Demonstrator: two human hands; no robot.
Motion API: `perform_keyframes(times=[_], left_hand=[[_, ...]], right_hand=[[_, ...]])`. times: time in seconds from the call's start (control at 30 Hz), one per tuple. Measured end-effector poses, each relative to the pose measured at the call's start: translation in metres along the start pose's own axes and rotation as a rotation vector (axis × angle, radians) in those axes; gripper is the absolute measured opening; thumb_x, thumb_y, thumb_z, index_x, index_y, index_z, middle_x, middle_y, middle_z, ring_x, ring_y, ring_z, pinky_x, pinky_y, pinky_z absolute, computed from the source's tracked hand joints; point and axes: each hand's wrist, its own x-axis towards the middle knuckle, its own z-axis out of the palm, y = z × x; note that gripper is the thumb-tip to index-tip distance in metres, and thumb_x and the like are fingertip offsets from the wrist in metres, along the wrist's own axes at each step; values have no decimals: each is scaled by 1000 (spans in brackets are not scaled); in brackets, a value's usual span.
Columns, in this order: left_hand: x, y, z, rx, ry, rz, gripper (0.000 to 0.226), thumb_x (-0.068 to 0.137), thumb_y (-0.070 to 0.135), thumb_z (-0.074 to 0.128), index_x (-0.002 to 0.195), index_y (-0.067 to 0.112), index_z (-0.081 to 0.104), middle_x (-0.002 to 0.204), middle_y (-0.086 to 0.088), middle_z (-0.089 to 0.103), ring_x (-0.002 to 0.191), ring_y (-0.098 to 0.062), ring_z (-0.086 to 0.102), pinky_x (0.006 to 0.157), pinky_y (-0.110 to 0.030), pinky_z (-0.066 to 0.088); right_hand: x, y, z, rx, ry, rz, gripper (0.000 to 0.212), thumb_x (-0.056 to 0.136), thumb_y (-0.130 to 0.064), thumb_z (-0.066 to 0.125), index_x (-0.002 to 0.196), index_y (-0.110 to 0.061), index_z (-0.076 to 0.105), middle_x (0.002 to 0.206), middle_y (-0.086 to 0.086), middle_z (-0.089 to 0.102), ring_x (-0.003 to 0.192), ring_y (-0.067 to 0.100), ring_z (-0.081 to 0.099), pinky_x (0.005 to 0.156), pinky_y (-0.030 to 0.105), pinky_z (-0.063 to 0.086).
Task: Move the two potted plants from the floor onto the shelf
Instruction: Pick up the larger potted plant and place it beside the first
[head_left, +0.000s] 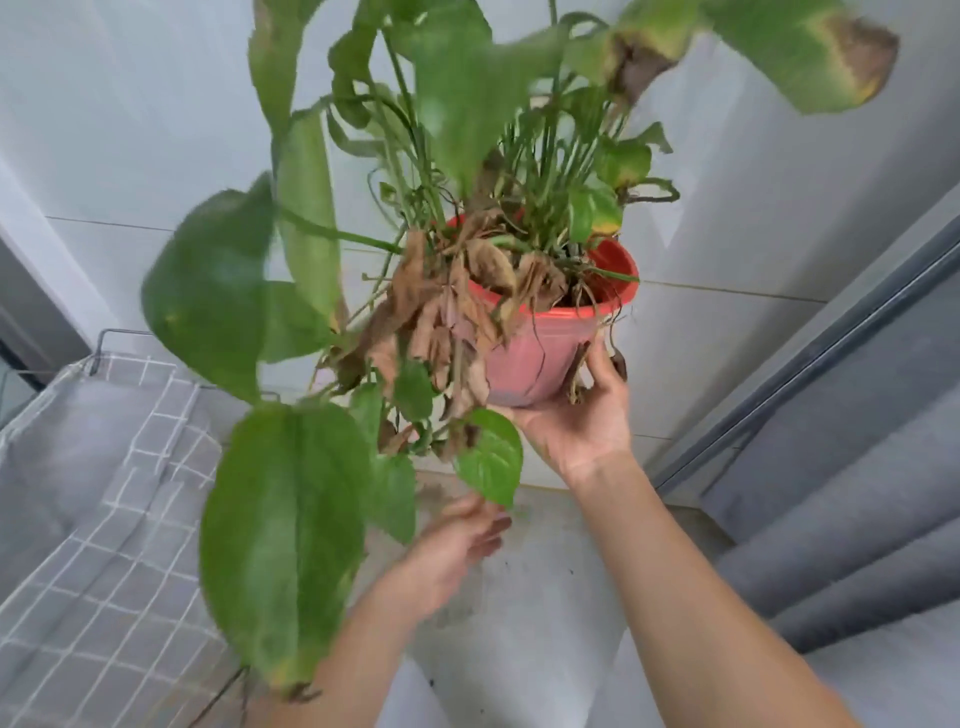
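Note:
A red plastic pot (524, 358) hangs in mid-air at the centre of the view, tilted to the left. It holds a plant with large green leaves (283, 525) and a clump of dry brown leaves (431, 312) spilling over its rim. My right hand (576, 415) cups the pot from below and from its right side. Lower down, my left hand (452, 551) is apart from the pot, fingers loosely spread, close to a small green leaf. The second potted plant and the shelf are not in view.
White tiled wall (727, 218) stands behind the pot. Grey checked fabric on a metal wire rack (109, 467) lies at the left. Grey curtains (841, 467) hang at the right. The floor (524, 597) below shows soil stains.

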Motion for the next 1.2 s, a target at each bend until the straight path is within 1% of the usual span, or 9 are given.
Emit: perform_keyframes(times=[0.13,0.27,0.37,0.53,0.67,0.87,1.03,1.13,1.2], left_hand=[[12,36,41,-310,36,115,46,108,17,25,152,10,35,156,-8,42,142,-28,41,100,-34,47],[7,87,49,-467,166,221,51,108,32,29,154,10,33,157,-13,42,145,-27,39,121,-41,30],[1,95,40,-476,236,107,50,108,28,29,151,1,35,158,-18,39,146,-31,38,120,-43,32],[-4,115,43,-404,184,246,50,109,31,30,152,6,36,156,-12,43,144,-28,42,119,-43,34],[-14,124,51,-467,53,439,52,108,38,23,151,14,39,151,-9,51,139,-23,48,116,-41,37],[0,114,38,-578,-115,390,53,107,44,27,142,13,53,141,-15,61,128,-29,60,109,-46,44],[9,111,31,-719,-231,403,43,105,31,37,114,19,77,128,-11,71,117,-30,67,92,-47,57],[14,109,28,-780,-300,401,39,102,26,39,120,14,72,125,-11,72,113,-28,70,86,-42,59],[13,112,26,-757,-322,382,37,97,26,49,124,12,69,127,-13,71,113,-30,69,83,-42,59]], right_hand=[[-1,2,1,-32,83,-56,108,37,-29,101,136,-20,61,137,17,63,123,50,59,90,82,40],[-1,3,1,-17,108,-29,102,44,-30,98,138,-20,59,140,19,58,128,51,53,99,82,32],[-2,5,-3,-19,119,-1,71,64,-37,86,128,-21,60,142,17,57,128,49,54,96,83,34],[0,0,-11,-5,131,41,64,78,-47,77,129,-13,58,137,21,59,123,53,57,97,80,38],[8,-7,-19,-192,294,27,44,95,-61,51,106,-21,66,89,6,80,87,24,79,95,47,52],[13,-7,-27,-292,323,90,42,103,-51,40,106,-20,69,83,2,81,102,19,70,100,47,47],[14,-8,-29,-167,214,123,50,106,-39,39,101,-6,76,96,18,79,80,32,78,74,45,60],[15,-9,-26,-143,124,121,47,105,-35,37,133,-7,61,128,20,69,113,35,68,91,49,55],[12,-10,-24,-101,64,118,46,103,-31,35,132,-8,64,135,19,65,123,36,61,88,47,56]])
